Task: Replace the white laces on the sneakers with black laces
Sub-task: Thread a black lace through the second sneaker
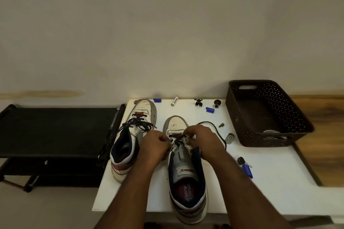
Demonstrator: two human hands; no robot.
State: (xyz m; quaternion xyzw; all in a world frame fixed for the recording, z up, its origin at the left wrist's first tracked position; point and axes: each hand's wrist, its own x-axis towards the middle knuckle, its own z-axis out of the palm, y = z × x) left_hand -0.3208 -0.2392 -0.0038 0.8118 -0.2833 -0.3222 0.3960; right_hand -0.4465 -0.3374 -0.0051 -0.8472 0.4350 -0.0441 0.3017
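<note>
- A black folding rack (55, 132) fills the left of the frame, beside the white table (270, 191).
- Left sneaker (134, 135) stands at centre-left on the table, toe away, with a black lace (137, 125) threaded in its lower eyelets and loose ends spread over the tongue.
- Left hand (154, 145) sits at centre frame, fingers curled, pinching the lace at the near sneaker's left eyelets.
- Right sneaker (186, 176) lies below centre, heel over the table's near edge; its black lace (214, 128) crosses the lowest eyelets and trails in a loop to the right.
- Right hand (202, 139) is curled likewise, pinching the lace at the right eyelets.
- Along the table's far edge: a blue cap (157, 100), a battery (174, 101), two small figurines (198, 102), another blue cap (210, 110).
- Keys with a blue fob (245, 166) lie right of the near sneaker.
- A dark perforated basket (268, 115) at the right holds white laces (272, 133) in its near corner.
</note>
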